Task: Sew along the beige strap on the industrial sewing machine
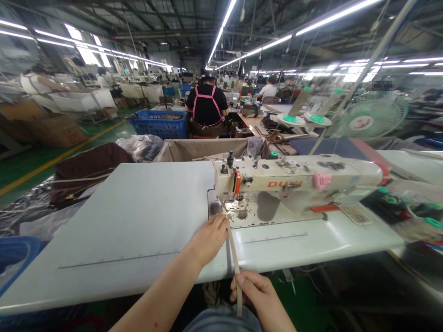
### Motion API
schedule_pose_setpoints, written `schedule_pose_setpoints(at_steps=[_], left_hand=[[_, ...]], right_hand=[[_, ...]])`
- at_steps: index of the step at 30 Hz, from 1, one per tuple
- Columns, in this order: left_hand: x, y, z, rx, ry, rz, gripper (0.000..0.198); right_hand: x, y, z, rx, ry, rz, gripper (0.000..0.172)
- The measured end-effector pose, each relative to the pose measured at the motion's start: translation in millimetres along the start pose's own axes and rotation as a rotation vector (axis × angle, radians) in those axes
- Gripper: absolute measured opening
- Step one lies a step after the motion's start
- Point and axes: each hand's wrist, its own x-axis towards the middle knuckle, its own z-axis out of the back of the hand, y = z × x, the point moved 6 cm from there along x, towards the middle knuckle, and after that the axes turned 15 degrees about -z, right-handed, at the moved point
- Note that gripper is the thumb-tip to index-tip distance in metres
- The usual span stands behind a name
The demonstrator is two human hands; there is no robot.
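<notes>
A narrow beige fabric strip point(233, 246) runs from beneath the needle area of a white sewing machine point(297, 180) toward me, over the table's front edge. My left hand point(213, 233) lies on the table just in front of the presser foot, its fingers together and pressing on the strip's upper part. Below the edge, my right hand point(254, 290) pinches the strip between thumb and fingers, and its tail hangs past them. A darker grey band point(229, 258) lies beside the strip on the tabletop. The strip's far end is hidden near the presser foot.
The white sewing table point(148, 212) carries a printed ruler line. A blue crate point(159, 123) and a person in a black shirt point(207, 103) are ahead. Brown fabric point(86, 170) is piled at left. Thread cones point(429, 230) and a green fan point(374, 115) stand at right.
</notes>
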Motion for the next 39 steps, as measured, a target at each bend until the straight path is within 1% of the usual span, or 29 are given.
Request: schedule_pose_setpoints(at_steps=[4,7,11,13,16,17,20,22,30,34,39], left_hand=[[-1.3,1.3,-1.1,-0.03,-0.012,0.033,0.024],[-1.3,1.8,-1.3,-0.045,-0.012,0.04,0.024],[-0.6,0.3,-1.6,-0.032,0.0,-0.007,0.025],[-0.4,-0.6,-2.3,-0.022,0.017,-0.031,0.027],[-0.8,0.2,-3.4,-0.028,0.048,-0.02,0.029],[-0.9,0.7,-3.6,-0.038,0.058,-0.011,0.029],[-1.1,2.0,-3.5,-0.079,0.076,0.012,0.025],[-0.8,1.8,-2.9,-0.084,0.078,0.013,0.024],[0.7,0.5,-0.2,-0.049,0.034,-0.002,0.024],[1.2,-0.1,2.2,-0.045,0.018,-0.007,0.021],[1.7,0.1,3.6,-0.032,0.007,0.005,0.018]], right_hand=[[-2.3,0.4,-1.5,-0.015,0.015,0.016,0.049],[0.8,-0.3,-1.3,-0.08,0.031,0.045,0.049],[13.4,-2.0,1.9,-0.261,0.012,0.221,0.053],[20.3,-5.0,4.7,-0.29,-0.022,0.277,0.052],[29.8,-12.8,7.5,-0.247,-0.056,0.229,0.051],[32.4,-15.5,7.7,-0.211,-0.056,0.195,0.054],[38.2,-22.2,6.4,-0.062,-0.026,0.08,0.07],[38.5,-22.6,4.6,0.006,-0.005,0.031,0.073],[12.5,-2.9,-4.7,0.009,0.049,-0.021,0.056],[8.1,-2.7,-2.7,0.009,0.031,-0.024,0.057],[7.9,-3.7,0.0,0.016,0.025,-0.022,0.055]])
